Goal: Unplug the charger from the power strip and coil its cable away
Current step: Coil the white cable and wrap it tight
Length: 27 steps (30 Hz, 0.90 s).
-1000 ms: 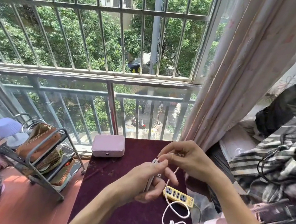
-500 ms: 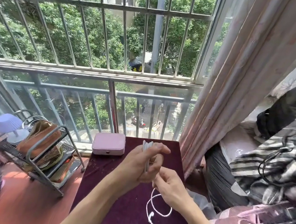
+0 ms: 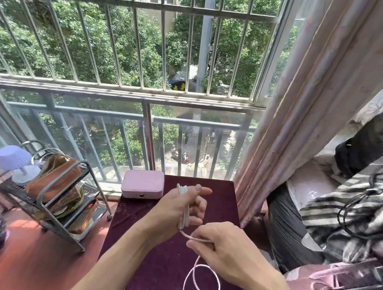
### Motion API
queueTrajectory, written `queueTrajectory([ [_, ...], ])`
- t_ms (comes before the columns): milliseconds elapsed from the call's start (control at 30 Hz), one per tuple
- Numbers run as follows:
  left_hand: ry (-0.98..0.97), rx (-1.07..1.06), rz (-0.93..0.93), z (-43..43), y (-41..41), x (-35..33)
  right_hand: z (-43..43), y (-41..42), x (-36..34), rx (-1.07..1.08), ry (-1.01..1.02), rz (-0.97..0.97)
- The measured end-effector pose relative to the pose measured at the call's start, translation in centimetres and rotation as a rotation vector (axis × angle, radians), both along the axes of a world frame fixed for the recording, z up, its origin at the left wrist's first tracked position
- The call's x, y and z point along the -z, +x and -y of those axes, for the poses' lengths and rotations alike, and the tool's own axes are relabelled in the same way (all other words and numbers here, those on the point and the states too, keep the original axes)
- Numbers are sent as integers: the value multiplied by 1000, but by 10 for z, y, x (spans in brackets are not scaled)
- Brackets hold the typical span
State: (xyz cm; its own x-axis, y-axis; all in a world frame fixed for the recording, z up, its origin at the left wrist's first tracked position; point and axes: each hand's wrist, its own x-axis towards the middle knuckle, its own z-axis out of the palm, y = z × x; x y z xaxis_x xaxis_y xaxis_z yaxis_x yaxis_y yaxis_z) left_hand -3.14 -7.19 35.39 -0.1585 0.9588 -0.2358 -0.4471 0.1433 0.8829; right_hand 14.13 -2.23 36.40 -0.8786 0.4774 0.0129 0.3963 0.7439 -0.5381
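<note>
Head view: the left hand (image 3: pixel 172 211), its grip curled round a bundle of loops of the thin white charger cable (image 3: pixel 185 217), hovers above the dark maroon cloth-covered table (image 3: pixel 163 275), while the right hand (image 3: pixel 229 254) pinches the trailing strand, whose free end lies looped on the table.

Left hand (image 3: pixel 172 211) holds white cable (image 3: pixel 185 213) loops wound over raised fingers. Right hand (image 3: pixel 227 253) pinches the strand beside them. Loose end curls on maroon desk (image 3: pixel 157 269). Pink case (image 3: pixel 142 184) by the railing.
</note>
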Motion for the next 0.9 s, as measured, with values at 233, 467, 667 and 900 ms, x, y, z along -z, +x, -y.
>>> queueTrajectory([
  [233,22,271,-366,16,7,-7,-21,8,-49,-86,14,-44],
  [467,-34,365,-201,17,12,1,-57,4,-73,-128,-222,-194],
  [667,47,486,256,19,16,0,-82,-5,-46,-52,-311,-308],
  [900,150,472,464,25,18,-18,-79,-11,-7,48,-501,-491],
])
